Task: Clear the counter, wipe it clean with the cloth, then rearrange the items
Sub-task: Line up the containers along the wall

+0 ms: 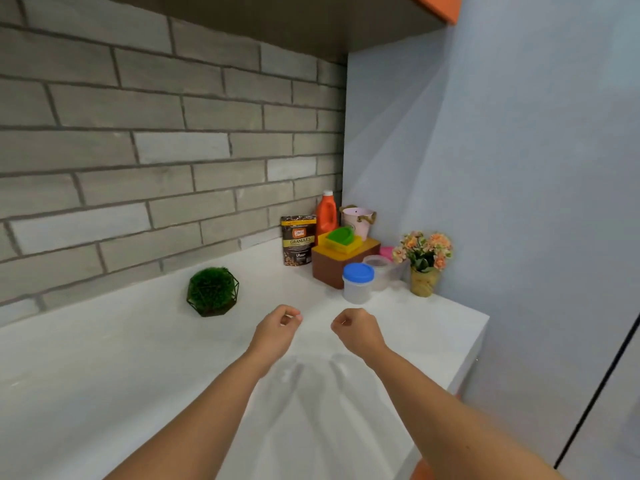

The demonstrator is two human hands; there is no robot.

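Both my arms reach out over the white counter. My left hand and my right hand hover side by side above it, fingers curled into loose fists, holding nothing. A green ball plant in a black wire frame sits to the left of my left hand. Beyond my right hand stands a clear jar with a blue lid, and behind it a brown box with a yellow lid carrying a yellow and green container. No cloth is in view.
In the far right corner stand a granules pouch, an orange bottle, a pink pail, a clear lidded tub and a pot of orange flowers. The grey wall closes the right side; the counter ends at its right edge.
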